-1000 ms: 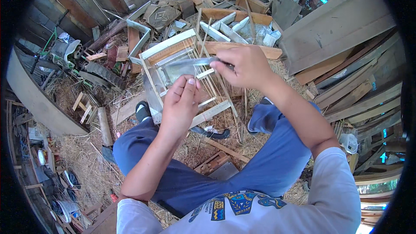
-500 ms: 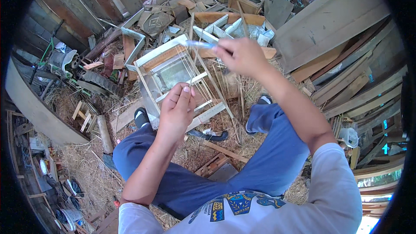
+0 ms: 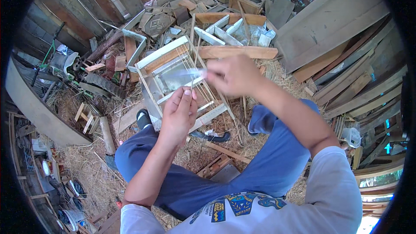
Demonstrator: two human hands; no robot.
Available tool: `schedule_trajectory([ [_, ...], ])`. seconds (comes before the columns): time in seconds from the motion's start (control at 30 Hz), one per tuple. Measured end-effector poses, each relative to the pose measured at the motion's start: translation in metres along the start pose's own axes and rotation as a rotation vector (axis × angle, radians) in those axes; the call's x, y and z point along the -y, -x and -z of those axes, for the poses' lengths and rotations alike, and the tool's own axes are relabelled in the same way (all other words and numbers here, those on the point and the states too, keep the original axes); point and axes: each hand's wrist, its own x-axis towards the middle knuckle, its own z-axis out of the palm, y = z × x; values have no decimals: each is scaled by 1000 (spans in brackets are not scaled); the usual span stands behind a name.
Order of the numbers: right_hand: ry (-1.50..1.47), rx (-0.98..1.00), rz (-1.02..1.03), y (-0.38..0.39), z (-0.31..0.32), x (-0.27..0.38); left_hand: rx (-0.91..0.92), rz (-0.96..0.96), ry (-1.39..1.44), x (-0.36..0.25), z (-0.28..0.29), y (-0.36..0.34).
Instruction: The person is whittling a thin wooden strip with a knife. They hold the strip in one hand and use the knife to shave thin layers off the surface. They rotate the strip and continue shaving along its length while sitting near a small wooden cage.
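My left hand (image 3: 177,115) is closed in a pinch on a thin wooden strip (image 3: 193,81) that points up and away from me. My right hand (image 3: 236,74), blurred by motion, is closed round a knife whose pale blade (image 3: 185,73) is smeared and points left. That blade is just above my left fingertips, near the strip; whether they touch I cannot tell. Beyond both hands a small wooden frame (image 3: 167,48) with a white top bar leans on the ground. Several thin strips run lengthwise along its right side.
Scrap wood and white-painted pieces (image 3: 210,36) lie heaped beyond the frame. A broad panel (image 3: 327,26) and stacked boards (image 3: 359,89) stand on the right. At left are a dusty wheeled machine (image 3: 97,80) and a short log (image 3: 107,135). A dark curved tool (image 3: 212,136) lies between my feet.
My right hand has come down and slightly right with the knife, bringing the blade from above the frame's top bar to near my left fingertips. The left hand has barely moved.
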Motion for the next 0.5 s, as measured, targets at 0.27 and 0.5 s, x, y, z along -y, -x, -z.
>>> schedule_trajectory([
  [0.27,-24,22,39,1,3,14,2,36,36,-10,1,-1],
  [0.5,0,47,-12,2,3,22,-46,27,-6,-5,1,2],
])
